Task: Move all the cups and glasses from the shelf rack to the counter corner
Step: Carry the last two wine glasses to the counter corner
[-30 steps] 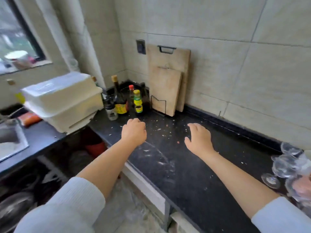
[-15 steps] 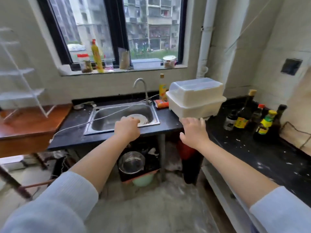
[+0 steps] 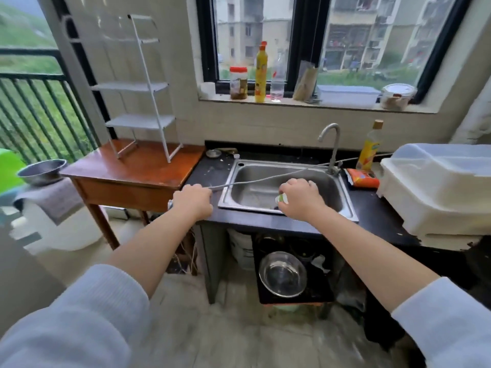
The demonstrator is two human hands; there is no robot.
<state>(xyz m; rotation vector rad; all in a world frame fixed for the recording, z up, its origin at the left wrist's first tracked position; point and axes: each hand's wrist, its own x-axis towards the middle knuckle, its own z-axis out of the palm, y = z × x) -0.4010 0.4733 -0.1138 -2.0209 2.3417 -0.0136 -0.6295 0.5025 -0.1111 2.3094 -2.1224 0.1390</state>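
The white wire shelf rack (image 3: 138,87) stands on a brown wooden table (image 3: 148,168) at the left, and its shelves look bare. No cup or glass shows in this view. My left hand (image 3: 192,200) hovers by the black counter's left end, between table and sink, with fingers curled and holding nothing. In front of the steel sink (image 3: 265,181), my right hand (image 3: 299,197) is also curled with nothing in it. It hides part of a white and green thing lying in the basin.
A thin cable (image 3: 265,177) runs across the sink toward the tap (image 3: 330,144). A large white lidded box (image 3: 438,187) fills the counter at right. Bottles and jars line the windowsill (image 3: 260,73). A steel bowl (image 3: 42,171) sits far left, and another steel bowl (image 3: 283,273) is under the counter.
My view has swung left from the counter corner with its glasses, past the sink, to the rack and table. Both hands stayed stretched out in front, holding nothing.
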